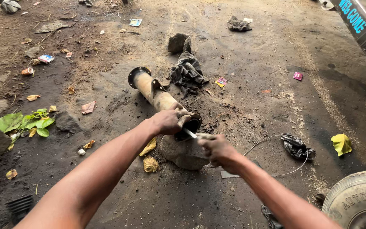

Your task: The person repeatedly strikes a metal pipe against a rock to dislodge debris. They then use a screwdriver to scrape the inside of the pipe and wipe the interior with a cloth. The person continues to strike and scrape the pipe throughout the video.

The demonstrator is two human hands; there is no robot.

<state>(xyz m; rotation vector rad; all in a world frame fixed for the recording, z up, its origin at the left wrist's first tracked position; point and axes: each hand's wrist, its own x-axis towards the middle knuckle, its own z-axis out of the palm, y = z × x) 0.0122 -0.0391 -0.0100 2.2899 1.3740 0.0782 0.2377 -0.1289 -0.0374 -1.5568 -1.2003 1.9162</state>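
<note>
Both forearms reach to mid-frame: left hand (167,121) clamped on the rusty pipe (157,96) propped on a stone (185,153), right hand (217,148) fisted around a thin metal tool (190,133) poking the pipe's mouth. A slip could gash the knuckles, I judge.

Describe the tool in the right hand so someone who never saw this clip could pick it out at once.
Start at the long rusty metal tube lying on the dirt ground, its near end propped on a stone. The left hand grips that end; the right hand holds a thin metal tool pointing into the tube's mouth, the only bright, shiny item there.
</note>
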